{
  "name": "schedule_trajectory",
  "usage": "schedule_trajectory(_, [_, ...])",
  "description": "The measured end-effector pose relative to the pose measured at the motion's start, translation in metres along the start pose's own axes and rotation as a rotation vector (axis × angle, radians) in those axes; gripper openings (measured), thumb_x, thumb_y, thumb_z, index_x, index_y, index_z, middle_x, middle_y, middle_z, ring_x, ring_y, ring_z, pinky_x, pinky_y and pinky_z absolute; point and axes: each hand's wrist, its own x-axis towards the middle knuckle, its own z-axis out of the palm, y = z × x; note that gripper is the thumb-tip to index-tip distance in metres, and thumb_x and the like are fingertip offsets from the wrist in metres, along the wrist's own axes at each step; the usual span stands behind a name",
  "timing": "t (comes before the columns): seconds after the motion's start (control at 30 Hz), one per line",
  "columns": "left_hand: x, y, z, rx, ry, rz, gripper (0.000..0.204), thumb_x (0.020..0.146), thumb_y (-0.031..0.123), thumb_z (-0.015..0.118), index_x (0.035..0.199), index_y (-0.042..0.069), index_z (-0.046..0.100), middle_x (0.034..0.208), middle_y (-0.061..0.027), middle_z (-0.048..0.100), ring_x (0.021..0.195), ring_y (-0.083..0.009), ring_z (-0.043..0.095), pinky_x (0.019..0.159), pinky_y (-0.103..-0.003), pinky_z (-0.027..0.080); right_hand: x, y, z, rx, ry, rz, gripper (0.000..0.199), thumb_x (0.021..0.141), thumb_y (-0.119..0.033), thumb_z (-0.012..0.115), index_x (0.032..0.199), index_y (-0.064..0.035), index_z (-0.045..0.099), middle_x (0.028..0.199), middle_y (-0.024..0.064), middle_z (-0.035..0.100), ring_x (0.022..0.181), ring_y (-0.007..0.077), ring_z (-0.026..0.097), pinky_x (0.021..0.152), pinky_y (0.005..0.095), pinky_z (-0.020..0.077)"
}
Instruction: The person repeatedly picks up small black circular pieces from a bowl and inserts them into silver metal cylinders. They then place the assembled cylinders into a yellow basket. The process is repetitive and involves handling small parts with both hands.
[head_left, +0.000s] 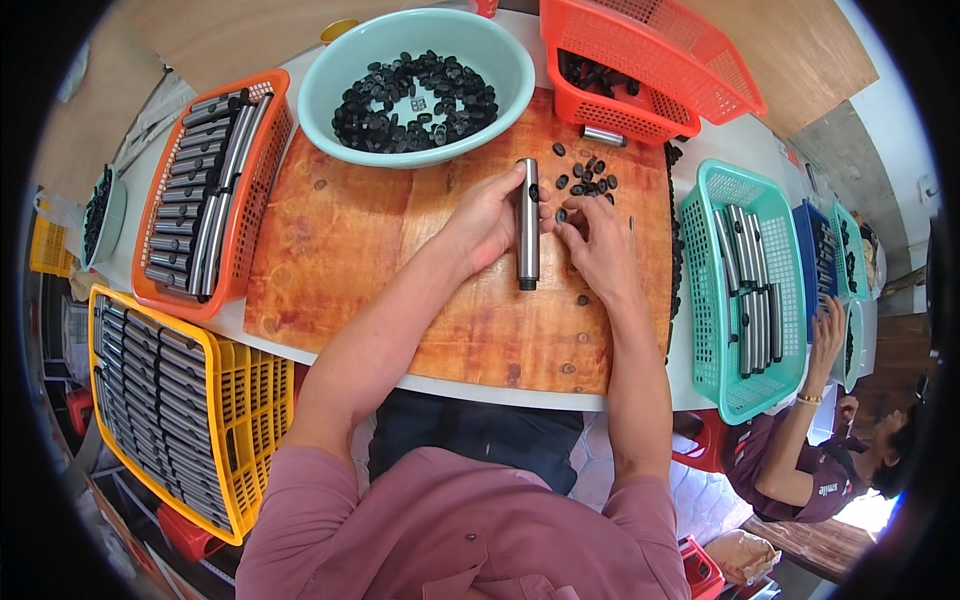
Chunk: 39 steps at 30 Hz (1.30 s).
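While the left hand (pixel 487 222) grips a metal tube (pixel 527 224), black caps fill the mint bowl (pixel 330 62)

Bare wooden board (pixel 350 240) lies open to the left of the left hand (pixel 485 225); ahead, a teal bowl (pixel 330 70) and loose black caps (pixel 585 180) crowd the right hand (pixel 600 245).

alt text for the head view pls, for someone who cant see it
A person's left hand holds a grey metal tube upright on a wooden board while the right hand picks at loose black caps. Baskets of tubes surround a bowl of caps.
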Motion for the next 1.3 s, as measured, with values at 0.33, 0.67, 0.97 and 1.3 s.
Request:
schedule_trajectory(0.33, [-0.002, -0.004, 0.002, 0.087, -0.023, 0.041, 0.033, 0.108, 0.033, 0.049, 0.119, 0.003, 0.056, 0.095, -0.009, 0.063, 0.08, -0.0213, 0.062, 0.077, -0.038, 0.055, -0.001, 0.0, 0.0, -0.011, 0.004, -0.018, 0.023, 0.084, -0.007, 0.076, 0.104, -0.0017, 0.068, 0.095, 0.015, 0.066, 0.085, 0.032, 0.069, 0.074, 0.0419, 0.0543])
schedule_trajectory(0.67, [-0.019, -0.001, 0.016, 0.013, -0.346, 0.08, 0.05, 0.107, 0.037, 0.045, 0.14, -0.001, 0.046, 0.1, -0.0082, 0.063, 0.083, -0.0192, 0.061, 0.078, -0.032, 0.05, -0.001, -0.001, -0.002, -0.007, -0.005, 0.02, 0.022, 0.084, -0.009, 0.074, 0.105, -0.0029, 0.068, 0.095, 0.0161, 0.067, 0.087, 0.034, 0.069, 0.076, 0.0441, 0.0545])
schedule_trajectory(0.97, [-0.014, -0.004, 0.015, -0.067, -0.228, 0.025, 0.048, 0.107, 0.031, 0.044, 0.143, -0.001, 0.046, 0.101, -0.0113, 0.064, 0.084, -0.0208, 0.061, 0.081, -0.034, 0.051, -0.001, -0.002, -0.003, -0.017, -0.005, -0.002, 0.022, 0.085, -0.009, 0.073, 0.106, -0.0025, 0.068, 0.094, 0.0165, 0.067, 0.087, 0.0344, 0.069, 0.076, 0.0445, 0.0543])
schedule_trajectory(1.3, [-0.026, 0.0, 0.012, 0.059, -0.498, 0.141, 0.035, 0.099, 0.03, 0.059, 0.121, 0.003, 0.057, 0.1, -0.0145, 0.066, 0.084, -0.0258, 0.064, 0.078, -0.039, 0.053, -0.002, -0.001, -0.004, -0.018, 0.006, -0.037, 0.022, 0.085, -0.01, 0.074, 0.105, -0.003, 0.068, 0.095, 0.0159, 0.067, 0.087, 0.0344, 0.07, 0.077, 0.0437, 0.0548])
